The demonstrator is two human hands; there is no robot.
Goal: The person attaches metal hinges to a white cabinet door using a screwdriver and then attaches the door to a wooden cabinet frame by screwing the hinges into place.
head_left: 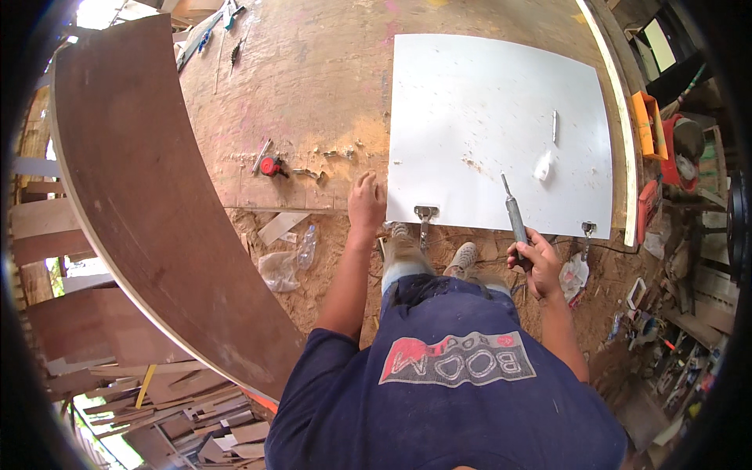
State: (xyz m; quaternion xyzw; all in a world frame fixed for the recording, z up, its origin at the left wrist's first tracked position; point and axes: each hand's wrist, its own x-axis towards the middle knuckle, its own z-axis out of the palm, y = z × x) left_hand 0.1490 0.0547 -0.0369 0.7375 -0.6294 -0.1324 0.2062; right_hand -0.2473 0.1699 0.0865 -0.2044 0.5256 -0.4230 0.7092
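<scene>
My left hand (366, 202) is just left of the white panel (462, 117), over the wooden bench's near edge, with loosely bent, open fingers and nothing visible in them. My right hand (535, 262) is closed on a grey-handled screwdriver-like tool (515, 215), its metal tip pointing up over the panel. Metal hinges (425, 213) sit at the panel's near edge, another (589, 229) at its right. A silver rod (555, 125), a small white item (543, 166) and wood shavings lie on the panel. Left of my left hand lie a red tape measure (272, 166) and small hardware (309, 173).
A large curved-looking brown board (157, 180) stands along the left. Tools (205, 39) lie at the bench's back left. An orange container (648, 125) and red bucket (678, 172) are at the right. Scrap boards (180, 423), plastic bags (277, 270) and a bottle (307, 244) lie below.
</scene>
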